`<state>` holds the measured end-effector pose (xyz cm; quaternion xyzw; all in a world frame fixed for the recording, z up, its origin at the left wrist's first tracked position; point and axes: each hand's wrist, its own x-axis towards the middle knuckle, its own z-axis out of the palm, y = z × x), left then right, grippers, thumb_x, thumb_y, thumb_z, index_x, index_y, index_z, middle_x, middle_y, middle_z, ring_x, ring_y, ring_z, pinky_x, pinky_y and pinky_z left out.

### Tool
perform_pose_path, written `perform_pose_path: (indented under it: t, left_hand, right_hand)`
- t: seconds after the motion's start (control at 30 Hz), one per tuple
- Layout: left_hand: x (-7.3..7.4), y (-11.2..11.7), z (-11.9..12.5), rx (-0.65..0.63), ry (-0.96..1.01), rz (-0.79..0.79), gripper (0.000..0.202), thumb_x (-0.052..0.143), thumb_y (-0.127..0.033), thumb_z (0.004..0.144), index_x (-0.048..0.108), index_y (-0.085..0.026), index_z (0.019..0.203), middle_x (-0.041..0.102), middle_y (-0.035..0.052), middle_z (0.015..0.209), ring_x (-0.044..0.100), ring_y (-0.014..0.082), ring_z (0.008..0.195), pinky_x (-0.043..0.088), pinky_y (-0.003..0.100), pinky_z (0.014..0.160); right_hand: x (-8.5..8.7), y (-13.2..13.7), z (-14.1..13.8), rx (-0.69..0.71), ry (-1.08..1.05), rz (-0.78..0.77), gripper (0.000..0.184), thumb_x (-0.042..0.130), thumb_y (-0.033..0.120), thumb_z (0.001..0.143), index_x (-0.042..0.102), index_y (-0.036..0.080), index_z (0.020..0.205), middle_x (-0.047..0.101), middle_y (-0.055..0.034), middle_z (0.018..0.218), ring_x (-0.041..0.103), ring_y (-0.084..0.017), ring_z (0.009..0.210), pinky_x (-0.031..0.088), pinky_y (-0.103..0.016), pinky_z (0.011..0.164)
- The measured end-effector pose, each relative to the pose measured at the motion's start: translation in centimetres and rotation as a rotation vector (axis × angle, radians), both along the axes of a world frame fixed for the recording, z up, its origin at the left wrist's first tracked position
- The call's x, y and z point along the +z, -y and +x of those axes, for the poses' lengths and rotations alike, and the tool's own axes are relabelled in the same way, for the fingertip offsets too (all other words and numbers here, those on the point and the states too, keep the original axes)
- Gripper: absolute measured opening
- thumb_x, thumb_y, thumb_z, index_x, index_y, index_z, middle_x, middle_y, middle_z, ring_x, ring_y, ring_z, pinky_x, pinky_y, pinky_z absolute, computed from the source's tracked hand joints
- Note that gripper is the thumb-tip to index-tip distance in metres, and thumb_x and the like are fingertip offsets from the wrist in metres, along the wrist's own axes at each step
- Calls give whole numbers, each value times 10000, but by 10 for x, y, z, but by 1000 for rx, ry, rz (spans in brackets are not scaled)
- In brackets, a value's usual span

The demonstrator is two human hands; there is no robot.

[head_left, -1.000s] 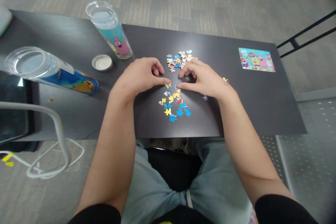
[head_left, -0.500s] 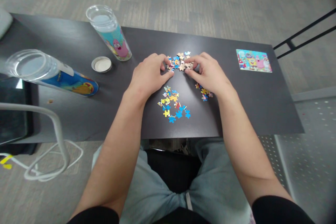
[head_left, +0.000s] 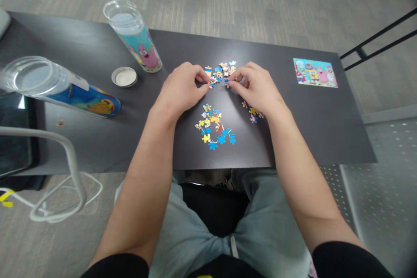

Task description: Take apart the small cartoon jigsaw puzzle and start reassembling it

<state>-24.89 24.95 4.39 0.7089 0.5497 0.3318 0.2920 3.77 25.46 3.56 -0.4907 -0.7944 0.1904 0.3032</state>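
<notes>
Small colourful jigsaw pieces lie on a dark table (head_left: 325, 130) in three groups. My left hand (head_left: 182, 87) and my right hand (head_left: 256, 87) rest on the table with curled fingers. Their fingertips pinch at the near edge of the far pile of pieces (head_left: 221, 69). Which single piece each hand holds is too small to make out. A second cluster of blue and yellow pieces (head_left: 215, 128) lies near the front edge between my forearms. Just under my right wrist sits a smaller group of pieces (head_left: 252, 115).
A finished cartoon puzzle card (head_left: 314, 72) lies at the right. A clear printed tube (head_left: 138, 39) stands at the back left, its round lid (head_left: 124, 77) beside it. Another tube (head_left: 61, 89) lies on its side at the left. A white bar and cable (head_left: 70, 165) are lower left.
Both hands have moved away from the near cluster up to the far pile, and their fingertips have closed in on pieces at its edge.
</notes>
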Motion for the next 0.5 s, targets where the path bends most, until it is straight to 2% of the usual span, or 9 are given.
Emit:
perform_pose_path:
  t: [0.1,0.2,0.4,0.5]
  left_hand:
    - [3,0,-2,-14,-8,-8,134,999,-292,876,879,-308,933,811,49,1063,636,250,905,527,462,902]
    - [7,1,-3,-37,0,-24,141,994,-327,890,858,-300,919,816,47,1014,654,253,904,535,459,898]
    - [10,3,-5,-55,87,-78,205,980,-444,917,826,-311,943,819,28,889,660,259,855,586,455,875]
    - [11,2,-6,-59,105,-83,225,990,-444,908,819,-305,957,828,31,902,661,248,853,591,447,863]
  right_hand:
    - [1,-3,1,-11,-69,45,83,858,198,1148,924,241,1119,836,-66,1109,670,-221,830,623,-479,894]
    - [3,-5,3,14,-123,43,119,839,279,1155,917,236,1076,858,-77,1097,677,-223,851,637,-454,900]
    - [4,-4,9,47,-135,-84,272,928,501,1127,904,259,1007,839,-63,1098,653,-210,836,649,-437,897]
    - [2,-4,11,106,-120,-117,287,938,507,1116,915,264,965,828,-61,1057,680,-229,871,658,-463,942]
